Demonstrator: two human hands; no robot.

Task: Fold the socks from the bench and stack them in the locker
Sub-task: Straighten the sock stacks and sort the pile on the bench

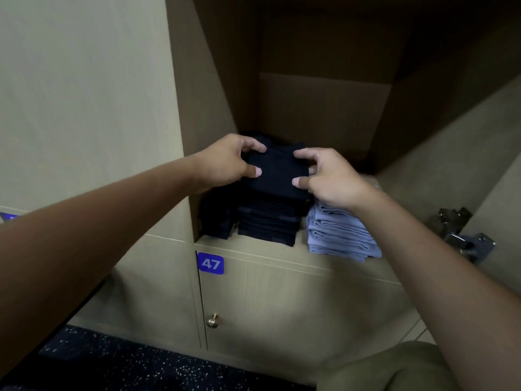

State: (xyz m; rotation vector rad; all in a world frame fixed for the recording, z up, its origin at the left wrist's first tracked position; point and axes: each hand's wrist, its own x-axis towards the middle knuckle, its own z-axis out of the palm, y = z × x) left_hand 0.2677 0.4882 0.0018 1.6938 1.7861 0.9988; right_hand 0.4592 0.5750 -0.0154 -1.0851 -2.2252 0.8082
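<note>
Head view: the folded sock (pixel 275 172) is dark navy, a flat, roughly square packet of soft knit fabric, lying on top of the dark stack (pixel 267 224) at the front edge of the locker (pixel 324 108) shelf. The left hand (pixel 228 163) pinches its left edge between thumb and curled fingers; the right hand (pixel 329 176) pinches its right edge the same way. Three stacks stand along the shelf's front edge: the dark stack at centre, a second dark pile (pixel 215 218) touching it at the left front corner, and a light blue stack (pixel 341 235) just beside it on the right. Layers within each stack cannot be counted reliably. The locker is matte beige wood-grain board. One blue rounded label (pixel 211 263) reads 47 on the door below; one round brass knob (pixel 213 320) sits lower. A metal hinge (pixel 462 232) is fixed to the right wall.
</note>
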